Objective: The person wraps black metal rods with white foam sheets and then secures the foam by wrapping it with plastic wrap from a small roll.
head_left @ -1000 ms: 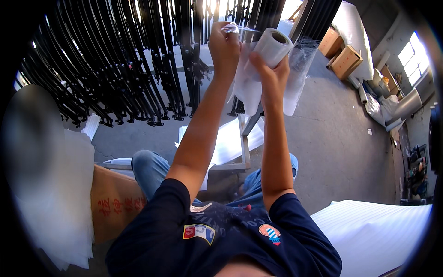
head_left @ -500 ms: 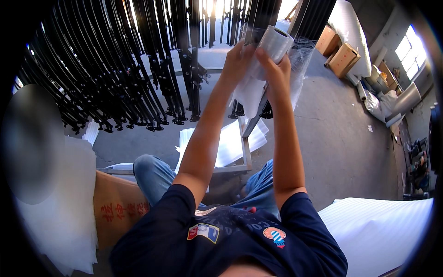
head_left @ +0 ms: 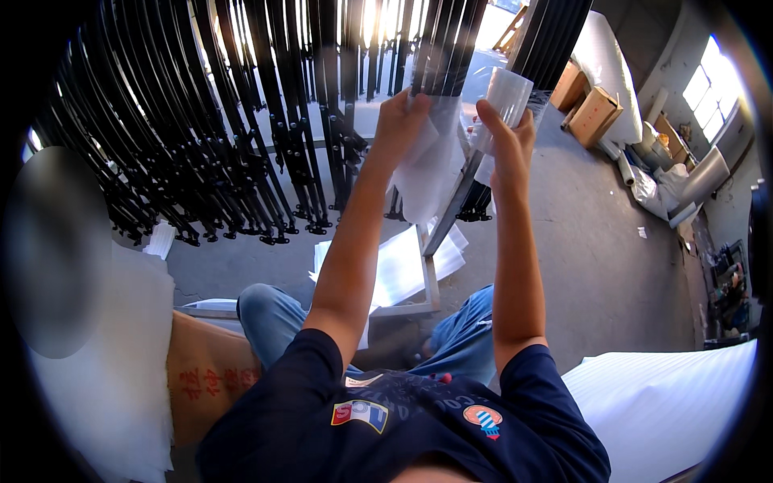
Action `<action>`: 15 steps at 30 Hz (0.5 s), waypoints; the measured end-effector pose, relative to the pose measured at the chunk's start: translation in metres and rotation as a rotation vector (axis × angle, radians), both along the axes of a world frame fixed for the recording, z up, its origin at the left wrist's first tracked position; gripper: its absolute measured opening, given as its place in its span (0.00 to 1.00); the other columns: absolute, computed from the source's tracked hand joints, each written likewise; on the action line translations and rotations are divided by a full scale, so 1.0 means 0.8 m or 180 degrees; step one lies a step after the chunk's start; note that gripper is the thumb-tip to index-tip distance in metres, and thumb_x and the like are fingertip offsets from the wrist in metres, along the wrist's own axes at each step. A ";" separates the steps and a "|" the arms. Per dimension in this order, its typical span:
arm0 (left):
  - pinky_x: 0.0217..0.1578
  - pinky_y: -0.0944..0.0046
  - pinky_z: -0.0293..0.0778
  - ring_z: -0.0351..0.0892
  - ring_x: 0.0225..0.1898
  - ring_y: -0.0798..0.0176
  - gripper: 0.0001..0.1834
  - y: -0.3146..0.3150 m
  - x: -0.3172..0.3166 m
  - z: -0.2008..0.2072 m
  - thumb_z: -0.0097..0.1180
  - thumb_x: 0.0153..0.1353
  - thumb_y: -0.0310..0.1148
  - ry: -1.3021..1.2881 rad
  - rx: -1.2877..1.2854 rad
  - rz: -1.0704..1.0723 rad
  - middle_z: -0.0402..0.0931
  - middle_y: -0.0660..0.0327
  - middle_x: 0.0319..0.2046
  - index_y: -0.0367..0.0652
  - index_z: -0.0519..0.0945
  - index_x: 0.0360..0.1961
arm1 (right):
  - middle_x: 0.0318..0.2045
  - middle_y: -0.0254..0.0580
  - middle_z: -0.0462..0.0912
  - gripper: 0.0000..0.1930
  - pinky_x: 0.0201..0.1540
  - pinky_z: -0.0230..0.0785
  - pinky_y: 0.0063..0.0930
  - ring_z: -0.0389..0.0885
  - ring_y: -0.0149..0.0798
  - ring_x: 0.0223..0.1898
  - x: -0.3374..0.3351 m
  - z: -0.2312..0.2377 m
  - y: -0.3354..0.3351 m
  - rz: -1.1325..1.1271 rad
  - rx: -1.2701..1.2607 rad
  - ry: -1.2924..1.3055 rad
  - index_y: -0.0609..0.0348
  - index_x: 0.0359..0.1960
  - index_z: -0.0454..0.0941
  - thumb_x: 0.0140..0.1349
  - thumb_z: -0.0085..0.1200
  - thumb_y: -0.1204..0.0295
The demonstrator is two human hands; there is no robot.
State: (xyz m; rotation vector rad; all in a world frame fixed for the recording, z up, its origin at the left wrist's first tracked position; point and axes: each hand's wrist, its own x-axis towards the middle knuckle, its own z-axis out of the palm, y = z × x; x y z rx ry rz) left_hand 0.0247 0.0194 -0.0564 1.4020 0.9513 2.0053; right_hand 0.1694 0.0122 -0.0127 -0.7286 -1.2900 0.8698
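My right hand is closed around a roll of clear stretch film, held tilted to the right of a bundle of black metal bars. A white foam sheet wraps the lower part of that bundle and hangs below it. At the sheet's left upper edge, my left hand is closed on the foam, with its thumb toward the bars. Thin clear film shows faintly around the bundle; how far it reaches I cannot tell.
Many black metal bars hang in rows at the left. A grey metal frame and white sheets are low in front of me. Foam stacks lie at right and left, beside a brown carton. Boxes stand back right.
My hands have moved apart. The film roll has shifted right and slightly down with my right hand, while my left hand stays at the bundle's left side, a little lower.
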 end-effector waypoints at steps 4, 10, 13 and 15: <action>0.19 0.75 0.58 0.61 0.19 0.79 0.23 -0.006 -0.031 -0.005 0.46 0.56 0.53 0.0047 -0.0304 -0.0091 0.66 0.71 0.16 0.41 0.75 0.24 | 0.28 0.46 0.74 0.33 0.32 0.68 0.25 0.75 0.35 0.30 -0.018 -0.004 -0.004 -0.0650 0.0196 -0.0402 0.66 0.40 0.65 0.39 0.62 0.53; 0.22 0.74 0.62 0.64 0.20 0.77 0.29 -0.016 -0.045 0.004 0.43 0.55 0.58 -0.0149 -0.0509 -0.0025 0.69 0.69 0.17 0.39 0.75 0.23 | 0.29 0.44 0.75 0.24 0.32 0.64 0.22 0.73 0.32 0.29 -0.060 0.002 0.032 0.0266 -0.0052 -0.0203 0.68 0.39 0.68 0.42 0.59 0.64; 0.26 0.72 0.66 0.69 0.23 0.73 0.31 -0.016 -0.045 0.014 0.40 0.55 0.60 -0.0064 -0.0460 -0.0154 0.72 0.64 0.21 0.38 0.76 0.26 | 0.24 0.41 0.75 0.20 0.31 0.64 0.22 0.72 0.29 0.27 -0.079 0.003 0.076 0.1169 -0.0076 -0.0276 0.70 0.36 0.69 0.45 0.54 0.66; 0.30 0.70 0.69 0.74 0.27 0.68 0.33 -0.022 -0.045 0.018 0.36 0.55 0.62 0.0151 -0.0568 -0.0169 0.75 0.60 0.24 0.38 0.75 0.29 | 0.26 0.40 0.75 0.17 0.31 0.64 0.20 0.72 0.29 0.28 -0.092 0.008 0.094 0.1654 0.0096 -0.0467 0.68 0.37 0.69 0.48 0.49 0.69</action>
